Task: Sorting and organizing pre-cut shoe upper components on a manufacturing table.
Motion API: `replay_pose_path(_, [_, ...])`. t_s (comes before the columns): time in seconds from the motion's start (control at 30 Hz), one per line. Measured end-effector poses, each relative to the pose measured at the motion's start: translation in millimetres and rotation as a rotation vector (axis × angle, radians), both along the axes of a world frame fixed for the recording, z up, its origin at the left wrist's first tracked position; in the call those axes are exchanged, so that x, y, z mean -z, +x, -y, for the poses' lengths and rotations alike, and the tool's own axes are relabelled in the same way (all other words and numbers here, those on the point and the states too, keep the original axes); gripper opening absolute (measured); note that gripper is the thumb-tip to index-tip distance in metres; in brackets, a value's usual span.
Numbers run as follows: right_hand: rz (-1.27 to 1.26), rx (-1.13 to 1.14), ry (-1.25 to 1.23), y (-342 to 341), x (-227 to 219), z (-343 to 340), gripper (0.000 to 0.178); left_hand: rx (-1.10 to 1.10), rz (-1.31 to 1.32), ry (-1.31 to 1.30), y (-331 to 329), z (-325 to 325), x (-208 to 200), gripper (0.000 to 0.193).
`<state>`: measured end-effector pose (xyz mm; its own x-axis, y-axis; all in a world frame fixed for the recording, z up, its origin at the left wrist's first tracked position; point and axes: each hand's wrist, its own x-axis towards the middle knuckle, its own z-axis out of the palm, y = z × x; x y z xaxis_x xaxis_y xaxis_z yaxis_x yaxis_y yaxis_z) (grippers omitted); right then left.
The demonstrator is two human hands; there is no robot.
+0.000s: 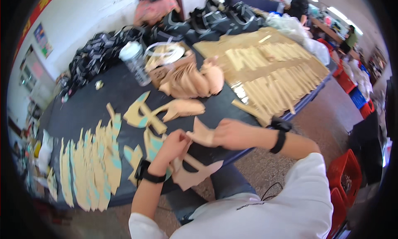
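Observation:
In my right hand (228, 133), closed near the table's front edge, is a small peach-tan cut piece (200, 130) with pointed corners. My left hand (175, 144) is pinched on a larger tan piece (192, 179) with a curved cut-out, which hangs over the table's edge. The two hands are close together, and the tip of the right piece comes near my left fingers. Just beyond lie a flat stack of peach pieces (186, 108) and a tan cut piece with light-blue patches (139, 114). More blue-patched pieces (134, 158) lie by my left wrist.
Rows of tan blue-patched strips (93, 168) cover the table's left. A lidded clear cup (137, 64) stands beside a box (159, 75) and fanned peach pieces (192, 81). Cardboard (207, 48) with tan strips is at right, black strapped goods (95, 56) behind. Red crates (346, 172) stand on the floor.

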<state>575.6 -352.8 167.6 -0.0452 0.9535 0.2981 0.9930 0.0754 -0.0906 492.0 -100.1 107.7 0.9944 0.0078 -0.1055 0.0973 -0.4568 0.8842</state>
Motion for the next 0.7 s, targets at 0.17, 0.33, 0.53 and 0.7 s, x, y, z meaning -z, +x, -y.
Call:
replay_pose_path(0.17, [0.234, 0.278, -0.132, 8, -4, 14, 0.030, -0.058, -0.209, -0.106, -5, 12, -45, 0.013])
replay_pose_path(0.33, [0.168, 0.389, -0.052, -16, 9, -22, 0.026, -0.113, -0.165, -0.157, -5, 11, -33, 0.018])
replay_pose_path(0.53, [0.586, 0.382, 0.352, -11, 14, -39, 0.014, -0.147, -0.126, -0.213, -8, 10, -30, 0.021])
replay_pose_path(0.7, [0.420, 0.431, 0.086, -20, 38, -34, 0.014, -0.124, -0.118, -0.145, -7, 19, -28, 0.023])
